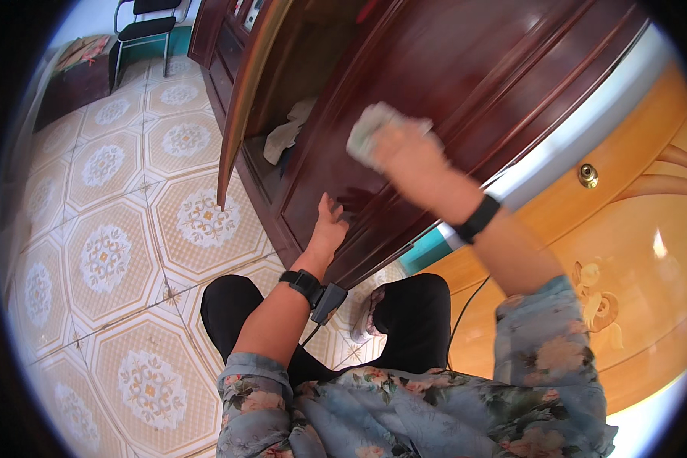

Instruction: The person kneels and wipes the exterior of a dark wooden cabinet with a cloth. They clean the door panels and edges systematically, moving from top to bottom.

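Note:
My right hand (415, 157), a little blurred, grips a pale crumpled cloth (369, 129) against a glossy dark red wooden cabinet panel (435, 63). Lower down, my left hand (331, 226) holds nothing; its fingers are spread close to the same panel. The lacquer shows a dark reflection of that hand. Whether its fingertips touch the wood is hard to tell. To the left of the panel, a cabinet door (252, 74) stands ajar, seen nearly edge-on. Inside the opening lies a cream-coloured fabric item (286, 134).
A yellow-orange wooden bed panel (526, 252) with a round brass-coloured knob (588, 176) is close on my right. Patterned floor tiles (149, 338) spread to the left. A black chair (146, 30) and a dark chest (74, 91) stand far left. A thin cable (465, 306) hangs by my knee.

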Motion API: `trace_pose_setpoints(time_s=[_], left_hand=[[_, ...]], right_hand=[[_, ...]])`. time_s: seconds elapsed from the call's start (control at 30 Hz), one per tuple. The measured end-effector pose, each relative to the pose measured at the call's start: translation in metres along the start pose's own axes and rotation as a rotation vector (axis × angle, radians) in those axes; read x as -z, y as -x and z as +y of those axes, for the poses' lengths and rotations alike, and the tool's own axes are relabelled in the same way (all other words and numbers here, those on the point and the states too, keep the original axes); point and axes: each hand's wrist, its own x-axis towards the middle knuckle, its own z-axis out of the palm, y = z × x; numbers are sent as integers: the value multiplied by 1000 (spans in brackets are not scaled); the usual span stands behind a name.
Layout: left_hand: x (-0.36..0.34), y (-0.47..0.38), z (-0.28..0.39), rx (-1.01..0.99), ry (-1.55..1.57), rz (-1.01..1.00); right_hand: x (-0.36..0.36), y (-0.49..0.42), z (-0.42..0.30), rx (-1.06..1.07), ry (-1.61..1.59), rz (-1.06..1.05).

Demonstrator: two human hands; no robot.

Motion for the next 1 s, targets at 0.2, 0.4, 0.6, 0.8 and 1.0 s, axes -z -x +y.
trace_pose_setpoints(time_s=[0.2, 0.4, 0.6, 0.8, 1.0], left_hand=[[3, -3, -5, -5, -39, -18], [3, -2, -7, -8, -17, -11], [1, -3, -4, 1, 2, -14], [-1, -5, -3, 5, 9, -60], [0, -7, -5, -13, 1, -93]], right_hand=[[182, -28, 173, -187, 295, 239], [192, -48, 184, -318, 521, 346], [37, -53, 69, -182, 93, 68], [-50, -11, -44, 97, 83, -51], [-49, -5, -53, 136, -139, -284]])
